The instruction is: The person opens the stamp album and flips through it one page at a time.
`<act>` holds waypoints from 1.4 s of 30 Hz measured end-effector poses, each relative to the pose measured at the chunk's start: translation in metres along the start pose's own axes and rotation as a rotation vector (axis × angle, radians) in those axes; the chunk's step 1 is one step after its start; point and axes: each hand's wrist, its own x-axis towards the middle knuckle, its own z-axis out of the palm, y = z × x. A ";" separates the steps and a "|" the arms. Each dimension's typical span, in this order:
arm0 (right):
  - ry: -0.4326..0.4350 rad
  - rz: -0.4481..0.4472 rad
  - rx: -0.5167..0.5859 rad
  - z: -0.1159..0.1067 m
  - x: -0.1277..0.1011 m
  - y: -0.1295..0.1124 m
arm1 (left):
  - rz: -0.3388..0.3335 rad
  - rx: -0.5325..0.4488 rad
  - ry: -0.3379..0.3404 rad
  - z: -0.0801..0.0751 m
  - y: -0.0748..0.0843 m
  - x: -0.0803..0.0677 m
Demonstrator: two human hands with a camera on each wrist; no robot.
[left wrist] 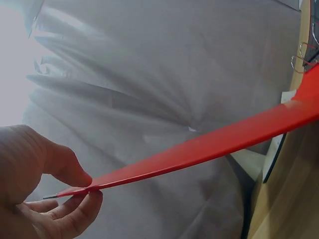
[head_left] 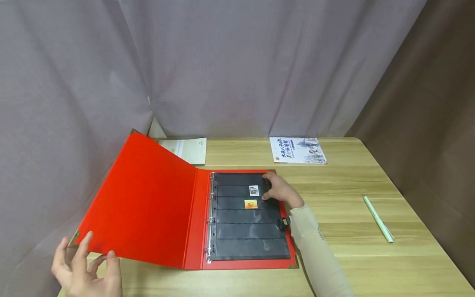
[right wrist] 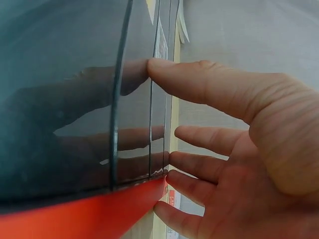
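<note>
Holding the red binder point(head_left: 185, 222) open on the worktop point(head_left: 371, 264), your left hand point(head_left: 87, 270) pinched the raised cover point(head_left: 141, 202) corner, keeping it tilted. Your right hand point(head_left: 281, 190) lay flat, fingers point(right wrist: 199, 84) straight, pressing the black stamp page point(head_left: 248, 231) down.

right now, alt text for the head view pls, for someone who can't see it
A red binder lies open on a wooden table: the left hand holds its raised cover by the outer edge, and the right hand rests on a black page holding two stamps. A booklet, a paper and a green pen lie nearby.
</note>
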 end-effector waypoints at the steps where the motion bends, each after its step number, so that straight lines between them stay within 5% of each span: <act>1: -0.002 0.005 0.001 0.000 0.000 0.000 | 0.016 -0.002 0.001 -0.001 -0.002 0.000; 8: -0.004 0.012 0.004 0.000 -0.001 0.001 | 0.144 -0.027 -0.004 0.000 -0.023 0.000; 15: -0.002 0.003 0.002 -0.001 -0.002 0.000 | 0.268 0.071 -0.079 -0.003 -0.044 -0.002; 24: 0.023 -0.030 -0.025 0.001 0.002 0.006 | 0.194 0.203 -0.181 -0.004 -0.053 -0.011; 42: -0.010 0.001 0.008 -0.001 0.001 0.007 | 0.071 0.201 -0.312 -0.001 -0.073 -0.024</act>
